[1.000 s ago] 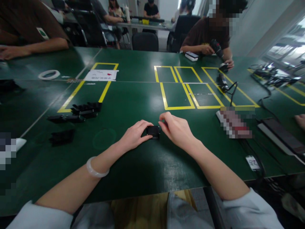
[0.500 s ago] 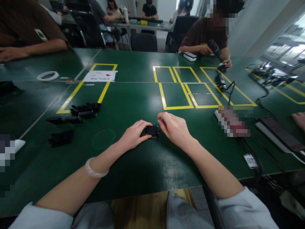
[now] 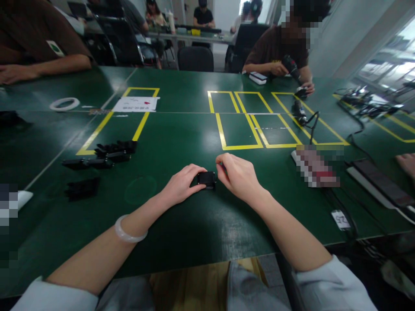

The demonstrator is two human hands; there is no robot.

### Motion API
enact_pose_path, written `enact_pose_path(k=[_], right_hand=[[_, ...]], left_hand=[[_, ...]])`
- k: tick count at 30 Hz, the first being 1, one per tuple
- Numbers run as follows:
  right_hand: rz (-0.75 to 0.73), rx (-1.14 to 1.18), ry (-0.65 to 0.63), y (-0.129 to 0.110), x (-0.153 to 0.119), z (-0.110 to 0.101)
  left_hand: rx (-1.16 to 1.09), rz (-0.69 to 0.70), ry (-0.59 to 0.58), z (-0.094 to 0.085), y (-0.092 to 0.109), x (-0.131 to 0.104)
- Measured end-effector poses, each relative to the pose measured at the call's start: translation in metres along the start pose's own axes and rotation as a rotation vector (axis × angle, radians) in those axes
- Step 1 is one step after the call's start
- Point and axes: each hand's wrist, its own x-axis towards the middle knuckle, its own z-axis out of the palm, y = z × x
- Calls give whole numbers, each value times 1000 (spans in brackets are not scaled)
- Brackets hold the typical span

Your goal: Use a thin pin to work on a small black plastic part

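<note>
Glossy dark-green tabletop fills most of the view, with black office chairs and seated people behind it at a second table. Yellow tape outlines mark rectangles on the green surface.

Near the middle of the front part lies a small black rectangular block, between the person's two hands. The left hand grips its left end, thumb on the near side and fingers on the far side — a narrow pinch, with the wrist in a pale, translucent ring bracelet. The right hand is just beside the block's right end, fingers curled and tips drawn close together; whether they hold something tiny, I cannot tell.

Off to the left, a cluster of dark black parts sits by the near end of one taped rectangle, and another black piece lies closer to the person. Farther back are a white sheet of paper with a red mark and a white tape roll.

On the right, a co-worker in a brown shirt holds a black power drill. Nearer lie a black tool with a cord and a dark flat slab on a white base — beyond them, tangled black cables.
</note>
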Motion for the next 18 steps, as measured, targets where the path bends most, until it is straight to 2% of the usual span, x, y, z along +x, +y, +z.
enact_pose_path(k=[18], right_hand=[[5,-35,0,0,-2,-3]], left_hand=[[-4,-1,3,1,1,0]])
